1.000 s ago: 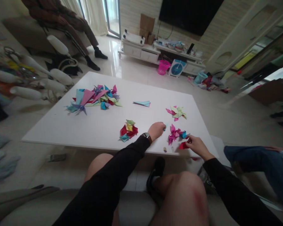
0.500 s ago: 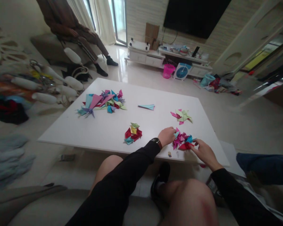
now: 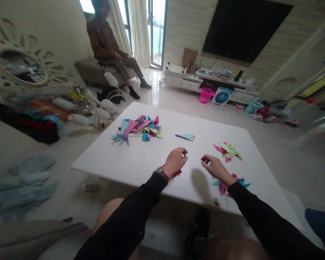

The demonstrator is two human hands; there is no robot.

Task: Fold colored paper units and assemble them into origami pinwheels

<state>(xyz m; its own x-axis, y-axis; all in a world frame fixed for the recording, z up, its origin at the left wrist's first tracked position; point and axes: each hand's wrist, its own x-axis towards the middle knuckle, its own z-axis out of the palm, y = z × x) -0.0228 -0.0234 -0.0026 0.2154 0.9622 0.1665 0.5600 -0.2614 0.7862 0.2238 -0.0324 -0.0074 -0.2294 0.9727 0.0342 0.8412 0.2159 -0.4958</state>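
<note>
My left hand (image 3: 175, 160) is above the white table (image 3: 103, 159), fingers loosely curved and apart, nothing seen in them. Beneath its wrist a small red folded-paper pile (image 3: 177, 173) is mostly hidden. To the right my right hand (image 3: 215, 168) hovers with fingers stretched toward the left one, holding nothing I can see. Under its wrist lies a magenta and blue origami pile (image 3: 222, 189), partly covered by the sleeve. Beyond that sits a green and pink origami cluster (image 3: 230, 151). A flat light-blue folded paper (image 3: 186, 137) lies farther back in the middle.
A big heap of colourful origami (image 3: 138, 130) covers the table's far left. A small brownish item (image 3: 216, 202) lies by the near edge. Across the room a person (image 3: 111, 50) sits on a bench. A lamp with white shades (image 3: 78, 119) stands left of the table.
Both hands have left the magenta and blue pile and moved left and up off the table. The right fingers have come off the red paper. The view has tilted up and turned left.
</note>
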